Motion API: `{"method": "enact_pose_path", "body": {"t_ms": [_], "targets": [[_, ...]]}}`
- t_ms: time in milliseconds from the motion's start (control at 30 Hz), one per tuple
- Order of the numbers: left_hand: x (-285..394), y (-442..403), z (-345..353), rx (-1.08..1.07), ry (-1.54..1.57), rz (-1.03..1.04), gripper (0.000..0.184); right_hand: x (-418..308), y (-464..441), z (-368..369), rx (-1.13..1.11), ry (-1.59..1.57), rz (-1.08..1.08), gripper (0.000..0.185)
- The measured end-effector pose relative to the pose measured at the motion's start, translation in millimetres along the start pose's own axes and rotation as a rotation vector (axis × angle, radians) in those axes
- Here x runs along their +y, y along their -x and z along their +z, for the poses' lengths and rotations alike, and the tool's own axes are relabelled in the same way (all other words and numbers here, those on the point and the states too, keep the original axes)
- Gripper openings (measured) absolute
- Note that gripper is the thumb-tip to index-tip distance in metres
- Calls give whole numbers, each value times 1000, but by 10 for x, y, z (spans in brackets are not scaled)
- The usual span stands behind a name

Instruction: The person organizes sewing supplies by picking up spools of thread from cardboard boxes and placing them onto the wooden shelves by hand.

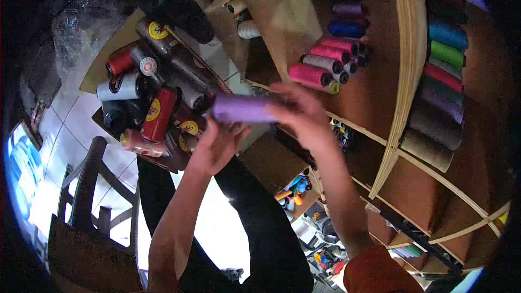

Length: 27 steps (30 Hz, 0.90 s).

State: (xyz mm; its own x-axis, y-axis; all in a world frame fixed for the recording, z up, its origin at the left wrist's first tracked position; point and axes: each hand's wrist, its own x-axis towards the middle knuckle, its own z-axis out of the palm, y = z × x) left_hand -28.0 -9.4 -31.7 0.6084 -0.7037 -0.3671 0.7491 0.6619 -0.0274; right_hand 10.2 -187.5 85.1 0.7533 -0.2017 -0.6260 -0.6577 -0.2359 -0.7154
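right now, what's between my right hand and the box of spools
In the head view, a purple spool: one end at the right hand, the left hand below the other.

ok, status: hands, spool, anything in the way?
Right hand gripping purple spool, motion-blurred. Left hand open at its other end, contact unclear. No obstruction seen between them; loaded box close by left hand.

One spool (pixel 244 108) is between a box (pixel 100 68) holding other spools (pixel 159 115) at left and shelves (pixel 374 95) at right.
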Motion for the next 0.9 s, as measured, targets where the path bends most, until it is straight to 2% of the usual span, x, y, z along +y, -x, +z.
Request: {"method": "enact_pose_path", "body": {"t_ms": [33, 100, 167, 200, 267, 300, 400, 500, 567, 667, 733, 800, 900], "targets": [[-30, -1, -19, -29, 0, 16, 72, -33, -92, -109, 81, -249, 51, 42], [27, 7, 9, -86, 10, -42, 79, -188, -340, -428, 345, -271, 37, 42], [26, 26, -34, -79, -35, -40, 80, -319, -629, -739, 615, -13, -115, 38], [35, 30, -38, -71, -36, -45, 82, -180, -869, -1061, 754, 421, -352, 38], [66, 29, -50, -54, -42, -54, 85, 163, -1443, -1808, 836, 639, -459, 38], [85, 25, -49, -55, -56, -54, 86, 234, -1623, -2019, 794, 419, -327, 39], [78, 39, -31, -52, -77, -73, 89, 95, -1595, -1993, 895, 1037, -351, 44], [69, 41, -42, -51, -78, -88, 91, 317, -1799, -2368, 609, 648, -470, 49], [80, 25, -40, -58, -72, -80, 91, 408, -1929, -2435, 680, 770, -604, 49], [100, 32, -45, -54, -98, -91, 91, 423, -1927, -2405, 857, 1102, -696, 50], [102, 48, -30, -47, -104, -93, 91, 347, -1906, -2305, 838, 1098, -622, 51], [104, 80, -38, -44, -111, -103, 91, 358, -1974, -2409, 659, 823, -446, 51], [108, 107, -53, -56, -115, -114, 91, 354, -2003, -2403, 661, 933, -392, 57]]}}
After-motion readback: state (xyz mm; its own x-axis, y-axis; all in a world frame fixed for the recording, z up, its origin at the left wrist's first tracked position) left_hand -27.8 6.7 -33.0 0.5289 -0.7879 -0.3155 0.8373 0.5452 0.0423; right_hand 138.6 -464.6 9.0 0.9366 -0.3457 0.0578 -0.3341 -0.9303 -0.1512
